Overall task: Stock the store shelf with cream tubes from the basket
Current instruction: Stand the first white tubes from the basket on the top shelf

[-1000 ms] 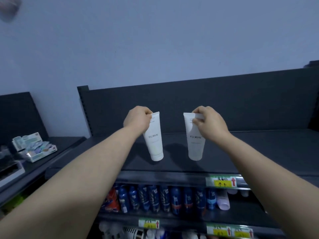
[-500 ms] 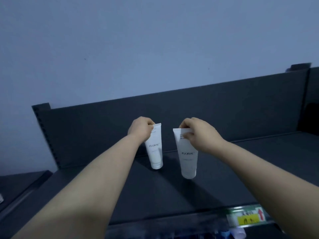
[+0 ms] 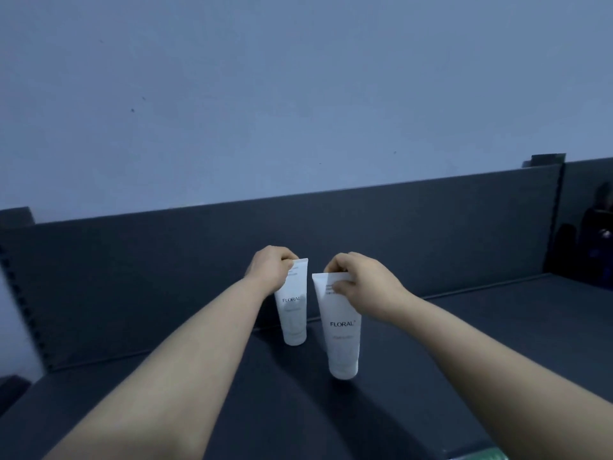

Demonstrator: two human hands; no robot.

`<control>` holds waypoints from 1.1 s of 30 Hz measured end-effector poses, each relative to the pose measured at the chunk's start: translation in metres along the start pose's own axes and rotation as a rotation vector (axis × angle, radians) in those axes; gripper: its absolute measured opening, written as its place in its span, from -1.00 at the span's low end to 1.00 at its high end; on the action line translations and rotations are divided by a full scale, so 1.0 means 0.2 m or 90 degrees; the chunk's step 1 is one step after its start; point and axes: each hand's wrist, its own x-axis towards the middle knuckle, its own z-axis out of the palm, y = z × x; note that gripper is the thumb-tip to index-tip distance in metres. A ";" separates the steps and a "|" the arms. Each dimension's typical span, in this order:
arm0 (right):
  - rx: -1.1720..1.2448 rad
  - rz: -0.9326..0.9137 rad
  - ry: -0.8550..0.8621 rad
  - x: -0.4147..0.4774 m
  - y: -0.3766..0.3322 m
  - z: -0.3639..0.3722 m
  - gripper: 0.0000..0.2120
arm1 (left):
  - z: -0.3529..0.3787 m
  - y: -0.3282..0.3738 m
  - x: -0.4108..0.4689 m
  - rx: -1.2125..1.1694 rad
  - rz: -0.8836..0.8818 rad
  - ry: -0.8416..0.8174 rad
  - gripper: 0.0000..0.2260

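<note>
Cream tube [image 3: 293, 313] far left, cap-down, near-vertical, pinched at its crimp by left hand [image 3: 270, 270], close to back panel [image 3: 431, 244]; right hand [image 3: 358, 283] pinches second tube [image 3: 343, 340] likewise, nearer and right (shelf [image 3: 481, 343] contact unclear for both).

Tube tops: left hand [image 3: 270, 270] and right hand [image 3: 363, 285] hide part of the crimped ends of the rear white plastic cream tube [image 3: 293, 322] and the nearer white plastic cream tube [image 3: 343, 346].
Small print: grey lines under "FLORAL", too small for us to read.
Right edge: dark shapes [image 3: 597, 247] we cannot name.
Bottom edge: green strip [image 3: 477, 456], cut off.
</note>
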 end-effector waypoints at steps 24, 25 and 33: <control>-0.023 -0.001 -0.078 0.32 -0.15 0.31 -0.79 | -0.33 -0.17 -0.31 0.324 -0.082 0.035 -0.52; -0.032 -0.005 -0.082 0.31 -0.15 0.30 -0.77 | -0.32 -0.16 -0.32 0.330 -0.079 0.035 -0.53; -0.156 -0.044 -0.033 0.16 -0.12 0.17 -0.49 | -0.30 0.01 -0.46 0.385 -0.094 0.040 -0.51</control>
